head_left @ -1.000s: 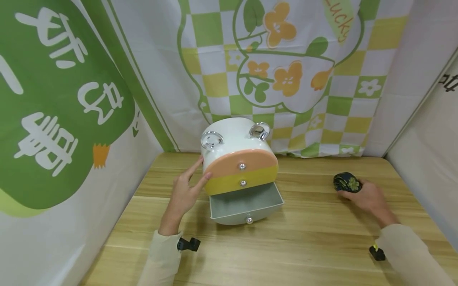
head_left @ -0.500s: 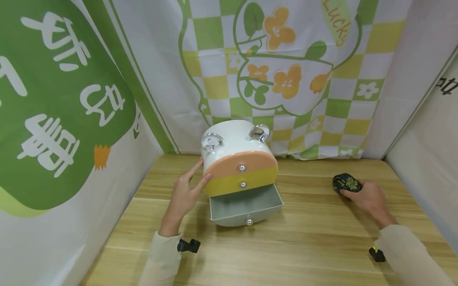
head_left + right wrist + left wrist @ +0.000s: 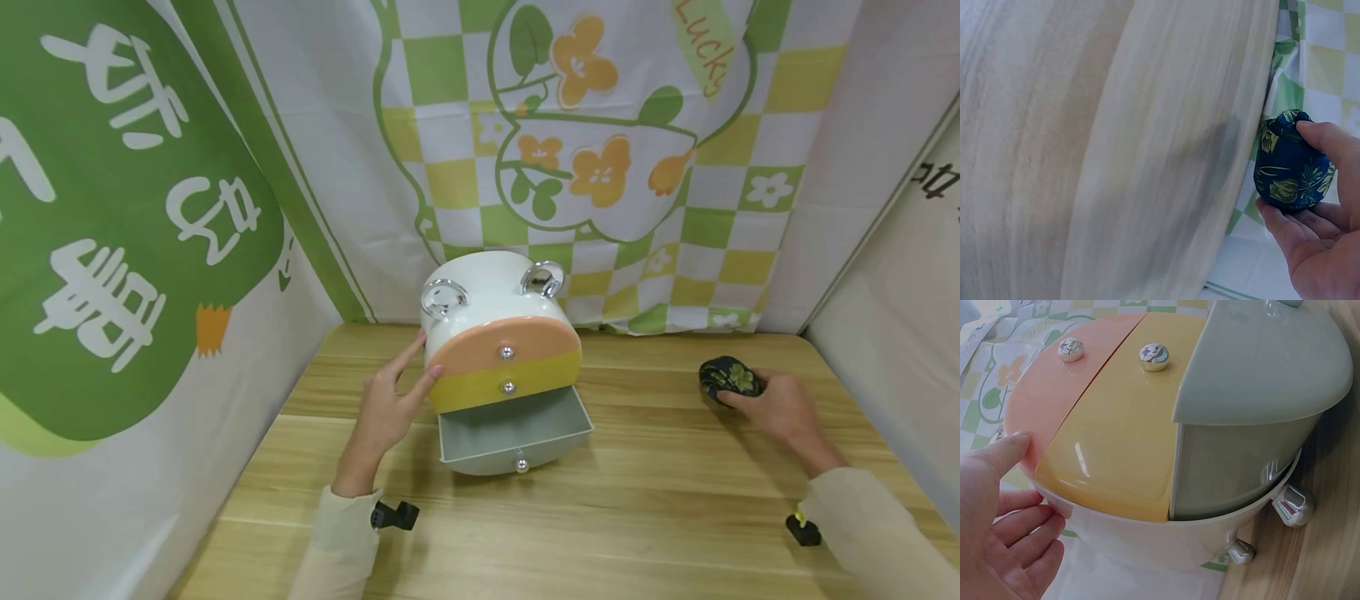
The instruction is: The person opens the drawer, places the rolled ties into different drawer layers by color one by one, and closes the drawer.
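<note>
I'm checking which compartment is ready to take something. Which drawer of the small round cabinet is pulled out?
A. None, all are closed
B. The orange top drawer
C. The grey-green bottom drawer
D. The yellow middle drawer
C: the grey-green bottom drawer stands out past the front, showing its bare inside, while the orange drawer and the yellow drawer sit flush in the cabinet.

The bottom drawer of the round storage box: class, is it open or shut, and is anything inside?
Open and empty. The grey bottom drawer juts out past the shut yellow drawer and orange drawer, baring its floor.
</note>
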Motion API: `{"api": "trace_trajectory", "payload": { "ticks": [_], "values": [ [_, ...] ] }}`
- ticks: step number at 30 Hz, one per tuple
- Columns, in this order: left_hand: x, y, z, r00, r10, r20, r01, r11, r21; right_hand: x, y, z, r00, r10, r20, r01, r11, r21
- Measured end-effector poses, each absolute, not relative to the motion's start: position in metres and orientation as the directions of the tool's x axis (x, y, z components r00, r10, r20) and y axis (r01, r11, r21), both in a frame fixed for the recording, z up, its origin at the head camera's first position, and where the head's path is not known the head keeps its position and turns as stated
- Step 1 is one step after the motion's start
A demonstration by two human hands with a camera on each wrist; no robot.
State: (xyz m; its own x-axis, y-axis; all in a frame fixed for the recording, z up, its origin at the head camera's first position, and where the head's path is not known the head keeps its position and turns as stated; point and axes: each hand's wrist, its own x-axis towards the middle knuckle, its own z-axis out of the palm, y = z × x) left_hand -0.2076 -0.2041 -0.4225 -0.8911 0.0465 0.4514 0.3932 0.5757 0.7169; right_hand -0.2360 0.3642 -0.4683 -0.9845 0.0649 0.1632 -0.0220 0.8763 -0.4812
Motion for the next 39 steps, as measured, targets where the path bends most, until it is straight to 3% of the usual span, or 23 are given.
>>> {"api": "trace_trajectory", "payload": {
  "ticks": [13, 28, 39],
  "values": [
    [-0.209, -0.205, -0.42, -0.888, 0.052, 0.457, 0.403, 0.567, 0.718, -0.229, 0.356, -0.447, -0.987, 0.01, 0.16, -0.068, 0.876, -0.477],
    [-0.208, -0.204, -0.421, -0.887, 0.04, 0.46, 0.399, 0.569, 0.719, -0.22, 0.331, -0.43, -0.964, -0.145, 0.224, -0.232, 0.87, -0.435],
    [-0.209, -0.204, -0.424, -0.888, 0.046, 0.457, 0.4, 0.565, 0.721, -0.215, 0.312, -0.42, -0.963, -0.18, 0.199, -0.256, 0.837, -0.484]
  ]
}}
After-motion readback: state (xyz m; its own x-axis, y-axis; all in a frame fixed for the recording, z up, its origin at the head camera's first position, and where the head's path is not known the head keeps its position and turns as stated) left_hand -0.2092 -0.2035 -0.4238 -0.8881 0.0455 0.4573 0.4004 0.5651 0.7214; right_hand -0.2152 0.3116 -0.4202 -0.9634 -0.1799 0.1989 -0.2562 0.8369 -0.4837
